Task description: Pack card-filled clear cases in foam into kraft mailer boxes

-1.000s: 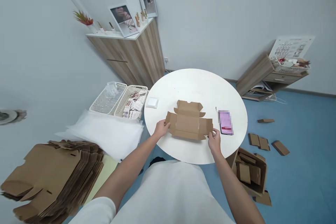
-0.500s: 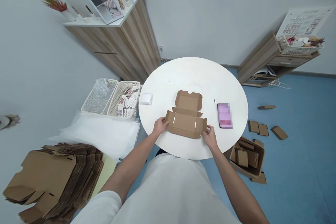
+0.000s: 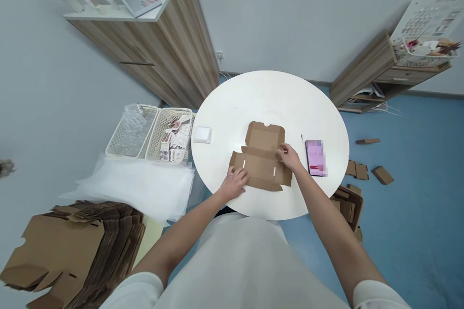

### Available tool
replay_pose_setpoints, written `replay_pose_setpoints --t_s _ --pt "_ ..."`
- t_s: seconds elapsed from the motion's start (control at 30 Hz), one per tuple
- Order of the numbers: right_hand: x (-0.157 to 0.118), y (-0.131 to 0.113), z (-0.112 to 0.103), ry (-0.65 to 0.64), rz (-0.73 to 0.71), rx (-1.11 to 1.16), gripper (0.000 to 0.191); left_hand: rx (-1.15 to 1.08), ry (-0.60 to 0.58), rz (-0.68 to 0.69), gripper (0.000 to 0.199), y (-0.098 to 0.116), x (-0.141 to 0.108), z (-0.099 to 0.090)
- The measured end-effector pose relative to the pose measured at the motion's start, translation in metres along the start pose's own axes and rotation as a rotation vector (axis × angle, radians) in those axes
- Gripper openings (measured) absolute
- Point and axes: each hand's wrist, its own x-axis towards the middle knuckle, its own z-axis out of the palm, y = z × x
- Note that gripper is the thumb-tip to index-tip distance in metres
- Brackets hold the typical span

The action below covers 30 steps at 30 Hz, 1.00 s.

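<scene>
An unfolded brown cardboard box (image 3: 259,166) lies on the white oval table (image 3: 268,94), its lid panel pointing away from me and two white slots showing in its base. My left hand (image 3: 234,183) rests over the box's near left corner, fingers spread on the cardboard and thumb near the front edge. At the right side, by the crease between lid and base, my right hand (image 3: 289,157) pinches the cardboard with bent fingers; the fingertips partly hide the small flap there. To the right of that hand lies a phone (image 3: 316,158) with a pink-purple screen.
A small white packet (image 3: 202,134) sits at the table's left edge. Beyond it are a basket of cards (image 3: 177,137) and a basket of clear plastic (image 3: 132,130). Flat cardboard boxes (image 3: 61,251) are stacked lower left. A carton (image 3: 357,207) of folded boxes stands on the floor at right.
My left hand has moved from the box's left side flap to its near left corner. My right hand has left the right flap and moved up to the crease. The view has shifted slightly.
</scene>
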Motion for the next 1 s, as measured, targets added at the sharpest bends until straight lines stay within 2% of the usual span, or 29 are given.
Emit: replay_pose_setpoints --t_s 0.13,0.23,0.37,0.5,0.57,0.67,0.77,0.83,0.9,1.0 --pt "0.012 -0.002 0.012 -0.031 0.06 0.075 0.034 0.044 -0.013 -0.016 0.039 -0.002 0.012 0.01" --pt "0.006 -0.002 0.02 0.024 0.012 0.025 0.028 0.069 -0.031 -0.016 0.044 -0.006 0.014 0.01" --pt "-0.01 -0.002 0.028 0.03 -0.078 -0.007 0.026 0.106 0.031 -0.008 0.063 -0.009 0.017 -0.001" --pt "-0.027 -0.001 0.031 0.009 -0.169 0.009 0.028 0.153 0.037 -0.034 0.107 -0.013 0.031 -0.012" --pt "-0.035 0.002 0.031 0.007 -0.206 -0.023 0.029 0.158 0.0 -0.04 0.119 -0.015 0.04 -0.014" --pt "-0.048 0.005 0.03 0.001 -0.219 -0.099 0.032 0.142 -0.045 -0.021 0.12 -0.018 0.049 -0.013" --pt "-0.064 0.006 0.031 -0.016 -0.219 -0.296 0.034 0.142 -0.044 0.003 0.115 -0.02 0.05 -0.01" --pt "-0.075 0.004 0.033 0.029 -0.248 -0.495 0.042 0.159 -0.031 0.006 0.111 -0.02 0.048 -0.008" --pt "-0.085 0.002 0.037 0.045 -0.341 -0.683 0.063 0.184 -0.015 0.004 0.108 -0.02 0.047 -0.007" --pt "-0.093 -0.001 0.046 -0.08 -0.506 -0.905 0.096 0.212 0.009 0.009 0.103 -0.018 0.046 -0.006"
